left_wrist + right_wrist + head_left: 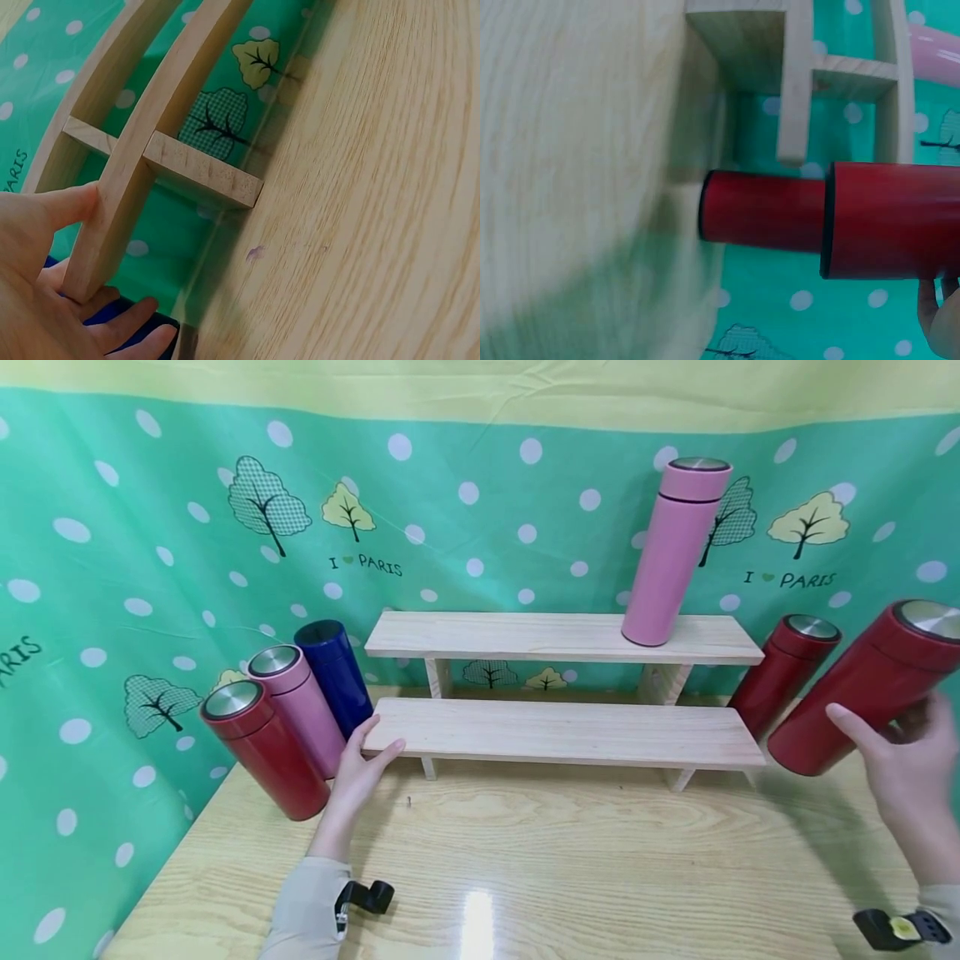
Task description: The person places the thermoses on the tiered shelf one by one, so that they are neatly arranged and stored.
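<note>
At the right, my right hand [911, 752] grips a red thermos [862, 693] with a silver-topped lid, tilted and raised above the table; its black-ringed base shows in the right wrist view, with the fingers [937, 315] at the edge. Behind it stands a second red thermos [783, 672]. My left hand [360, 772] holds the left end of the lower board of a two-step wooden shelf [562, 732]. In the left wrist view the thumb [71, 206] lies against the board's edge and the other fingers wrap past its end. A pink thermos [671, 560] stands upright on the upper board.
Left of the shelf, a red thermos [266, 752], a pink thermos [300, 710] and a dark blue bottle [335, 681] stand close together beside my left hand. A green dotted curtain [465, 527] hangs behind the wooden table [570, 852].
</note>
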Tool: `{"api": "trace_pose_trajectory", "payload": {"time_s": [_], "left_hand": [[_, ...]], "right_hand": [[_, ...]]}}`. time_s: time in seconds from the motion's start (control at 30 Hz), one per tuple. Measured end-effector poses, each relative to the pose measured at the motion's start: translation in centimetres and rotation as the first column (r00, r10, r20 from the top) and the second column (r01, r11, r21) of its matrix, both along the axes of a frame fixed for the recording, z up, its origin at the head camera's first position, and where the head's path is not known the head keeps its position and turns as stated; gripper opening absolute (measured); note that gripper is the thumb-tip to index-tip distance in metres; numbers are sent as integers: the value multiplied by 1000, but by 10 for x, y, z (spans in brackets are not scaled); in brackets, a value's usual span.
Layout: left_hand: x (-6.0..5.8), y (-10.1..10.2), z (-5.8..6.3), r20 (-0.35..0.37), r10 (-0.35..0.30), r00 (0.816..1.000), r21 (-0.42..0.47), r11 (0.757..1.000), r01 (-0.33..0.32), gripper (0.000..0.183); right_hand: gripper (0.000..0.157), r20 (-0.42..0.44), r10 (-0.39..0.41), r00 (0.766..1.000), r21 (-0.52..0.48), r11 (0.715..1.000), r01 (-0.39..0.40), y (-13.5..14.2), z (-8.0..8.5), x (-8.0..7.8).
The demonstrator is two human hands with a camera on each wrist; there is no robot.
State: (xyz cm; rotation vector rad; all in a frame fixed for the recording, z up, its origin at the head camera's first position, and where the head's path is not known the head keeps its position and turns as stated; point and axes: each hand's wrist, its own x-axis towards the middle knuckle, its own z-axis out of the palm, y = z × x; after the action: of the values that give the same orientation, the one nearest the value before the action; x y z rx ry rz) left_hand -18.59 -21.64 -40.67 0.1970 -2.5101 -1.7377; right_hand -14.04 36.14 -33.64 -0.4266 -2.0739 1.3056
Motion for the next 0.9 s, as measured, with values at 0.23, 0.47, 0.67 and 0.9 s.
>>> {"api": "trace_pose_trajectory", "payload": {"time_s": [0.23, 0.47, 0.67, 0.9], "left_hand": [[-1, 1, -1, -20, -12, 1000, -11, 1000, 12, 71], [-3, 2, -2, -28, -11, 1000, -13, 1000, 10, 69], [-1, 2, -2, -17, -5, 1000, -2, 1000, 5, 70], [0, 2, -2, -14, -6, 1000, -1, 1000, 6, 71]], "right_hand": [[67, -76, 61, 995, 13, 998, -61, -14, 12, 4], [65, -86, 105, 991, 44, 994, -101, -36, 22, 6], [66, -130, 182, 975, 65, 982, -175, -53, 28, 5], [64, -321, 351, 879, -119, 906, -406, -70, 34, 4]]}}
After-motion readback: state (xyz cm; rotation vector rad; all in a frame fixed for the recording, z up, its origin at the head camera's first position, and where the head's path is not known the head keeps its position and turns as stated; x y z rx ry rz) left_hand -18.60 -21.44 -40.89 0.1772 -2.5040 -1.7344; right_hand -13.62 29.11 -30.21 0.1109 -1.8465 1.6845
